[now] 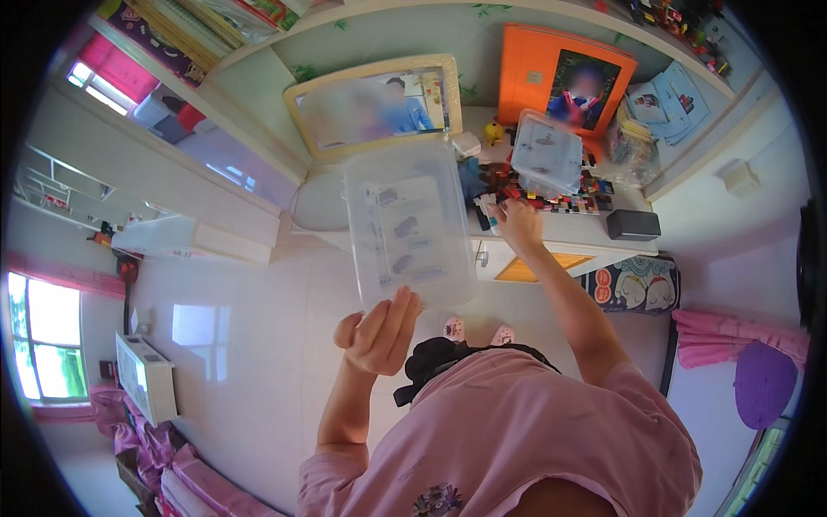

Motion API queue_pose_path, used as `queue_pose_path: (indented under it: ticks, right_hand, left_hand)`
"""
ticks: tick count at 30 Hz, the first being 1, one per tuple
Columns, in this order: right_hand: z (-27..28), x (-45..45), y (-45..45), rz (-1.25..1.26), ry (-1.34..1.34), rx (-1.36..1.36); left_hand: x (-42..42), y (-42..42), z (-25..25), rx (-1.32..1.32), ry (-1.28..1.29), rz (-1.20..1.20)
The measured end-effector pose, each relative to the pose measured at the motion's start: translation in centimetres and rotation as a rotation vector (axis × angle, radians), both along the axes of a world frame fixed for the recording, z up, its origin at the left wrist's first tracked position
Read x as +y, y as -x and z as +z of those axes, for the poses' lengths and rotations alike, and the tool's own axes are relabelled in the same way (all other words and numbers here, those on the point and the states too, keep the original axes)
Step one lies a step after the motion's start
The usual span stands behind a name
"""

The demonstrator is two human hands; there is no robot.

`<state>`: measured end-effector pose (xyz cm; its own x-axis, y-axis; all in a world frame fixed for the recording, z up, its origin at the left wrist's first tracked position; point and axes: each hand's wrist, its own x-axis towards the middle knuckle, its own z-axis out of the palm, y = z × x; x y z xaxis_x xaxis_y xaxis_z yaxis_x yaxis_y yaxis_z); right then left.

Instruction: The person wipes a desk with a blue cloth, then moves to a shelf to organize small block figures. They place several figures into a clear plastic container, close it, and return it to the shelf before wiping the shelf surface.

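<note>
My left hand [381, 333] grips the near edge of a large translucent plastic box [452, 258], tilted up in front of the shelf. Faint dark prints show on its flat face; whether it is a lid or a bin I cannot tell. At the shelf's front edge, my right hand [519, 226] reaches into a pile of toy building bricks [581, 203]. Its fingertips touch a white and black brick piece [488, 210], with red bricks close by; a firm hold cannot be made out. Behind them, a smaller clear plastic box [546, 155] rests on the bricks.
A framed picture [303, 126] and an orange photo frame [523, 71] stand at the back of the shelf. A yellow toy [493, 133] sits between them. A dark box [633, 225] lies at the right edge, near bagged items [630, 152]. An overhead shelf [387, 16] runs above.
</note>
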<state>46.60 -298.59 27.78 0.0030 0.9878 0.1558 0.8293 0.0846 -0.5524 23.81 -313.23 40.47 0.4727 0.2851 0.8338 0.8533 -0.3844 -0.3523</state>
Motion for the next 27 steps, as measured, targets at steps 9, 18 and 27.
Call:
queue_pose_path:
  ticks: [9,18,27]
  right_hand:
    - [14.1,-9.4,-0.3,0.433,0.396,1.382]
    - [16.1,-11.7,-2.7,0.331,0.451,1.241]
    - [16.9,-14.5,-2.9,0.341,-0.869,-0.017]
  left_hand:
    - [1.2,-3.8,-0.4,-0.032,0.085,-0.322]
    - [4.1,-9.1,-3.6,-1.887,1.463,-1.383]
    - [3.9,-11.5,-2.2,-1.944,1.651,-1.593]
